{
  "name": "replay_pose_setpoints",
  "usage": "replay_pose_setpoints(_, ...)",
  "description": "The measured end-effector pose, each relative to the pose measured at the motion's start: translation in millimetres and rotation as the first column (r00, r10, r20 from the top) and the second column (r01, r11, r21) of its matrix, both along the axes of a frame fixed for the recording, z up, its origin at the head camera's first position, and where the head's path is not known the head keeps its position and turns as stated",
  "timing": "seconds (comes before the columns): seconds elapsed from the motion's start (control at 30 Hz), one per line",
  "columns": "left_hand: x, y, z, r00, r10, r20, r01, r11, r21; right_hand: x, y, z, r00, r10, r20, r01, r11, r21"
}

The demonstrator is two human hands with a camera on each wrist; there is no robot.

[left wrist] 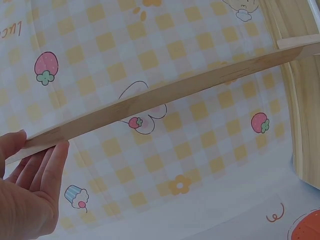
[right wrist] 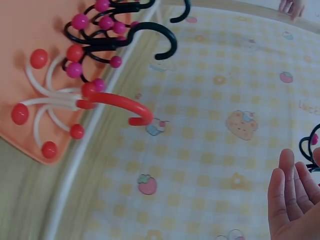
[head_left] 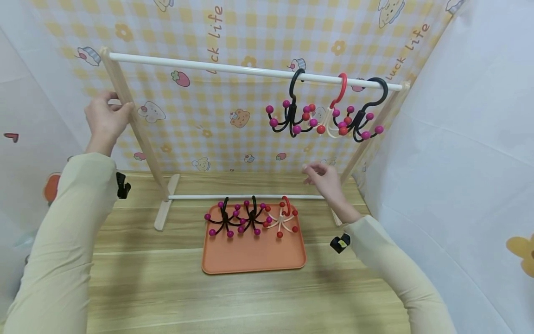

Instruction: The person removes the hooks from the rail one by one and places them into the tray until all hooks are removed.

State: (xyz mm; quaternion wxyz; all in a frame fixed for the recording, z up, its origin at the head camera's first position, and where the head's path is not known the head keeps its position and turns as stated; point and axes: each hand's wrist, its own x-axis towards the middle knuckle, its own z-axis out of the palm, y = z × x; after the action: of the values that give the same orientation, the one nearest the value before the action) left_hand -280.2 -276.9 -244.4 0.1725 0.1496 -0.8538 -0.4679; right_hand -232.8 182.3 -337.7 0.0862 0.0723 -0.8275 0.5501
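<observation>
Six hangers are sharing the rack and the tray, three in each place. Two black hangers with pink balls, one (head_left: 293, 113) farther in and one (head_left: 359, 119) near the rail's right end, are hanging from the white top rail (head_left: 187, 64), and one red-hooked white hanger (head_left: 343, 88) with red balls is hanging between them. Two more black hangers (head_left: 225, 215) (head_left: 252, 215) and one more red-hooked white one (head_left: 281, 219) are lying along the back of a single orange tray (head_left: 254, 257), their hooks reaching over the lower white bar (head_left: 196, 197). The person's left hand (head_left: 107, 117) is gripping the left wooden post (head_left: 143, 134), thumb on one side and fingers on the other. The right hand (head_left: 328, 181) is holding nothing; its fingers are loosely bent, apart from the thumb, and it is hovering below the hanging three, near the right wooden post (head_left: 359, 155). Two posts are carrying the rail. The rack and tray are standing on a wooden table (head_left: 167, 287), and a yellow checked cloth (head_left: 258, 41) is hanging behind.
</observation>
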Motion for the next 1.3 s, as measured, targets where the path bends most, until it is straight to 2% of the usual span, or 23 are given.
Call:
replay_pose_setpoints(0.13,0.5,-0.3,0.4,1.0,-0.002,0.004,0.002,1.0,0.012,10.7,-6.2,28.2,1.0,0.007,-0.016,-0.008,1.0,-0.022)
replay_pose_setpoints(0.3,1.0,-0.9,0.9,1.0,-0.008,0.008,0.008,1.0,0.028,1.4,-4.0,39.0,0.999,-0.007,-0.033,0.006,0.999,-0.037)
replay_pose_setpoints(0.6,1.3,-0.6,1.2,1.0,-0.013,0.007,0.013,0.999,0.035,-12.2,-8.2,68.7,0.99,-0.008,-0.14,-0.01,0.992,-0.128)
replay_pose_setpoints(0.73,1.3,-0.2,1.4,1.0,-0.015,0.006,0.014,0.999,0.043,-16.5,-10.0,83.6,0.989,-0.03,-0.143,0.01,0.99,-0.138)
replay_pose_setpoints(0.97,0.6,-0.3,1.3,1.0,-0.012,0.012,0.012,1.0,0.028,-24.6,-16.8,105.5,0.994,-0.05,-0.102,0.038,0.992,-0.116)
replay_pose_setpoints(1.13,0.7,-0.3,1.0,1.0,-0.011,0.012,0.011,1.0,0.015,-31.6,-24.8,116.5,0.999,-0.019,-0.05,0.012,0.99,-0.137)
replay_pose_setpoints(1.3,0.2,-0.7,0.6,1.0,-0.01,0.014,0.01,1.0,0.014,-38.8,-35.5,124.0,0.999,-0.001,-0.051,-0.007,0.988,-0.155)
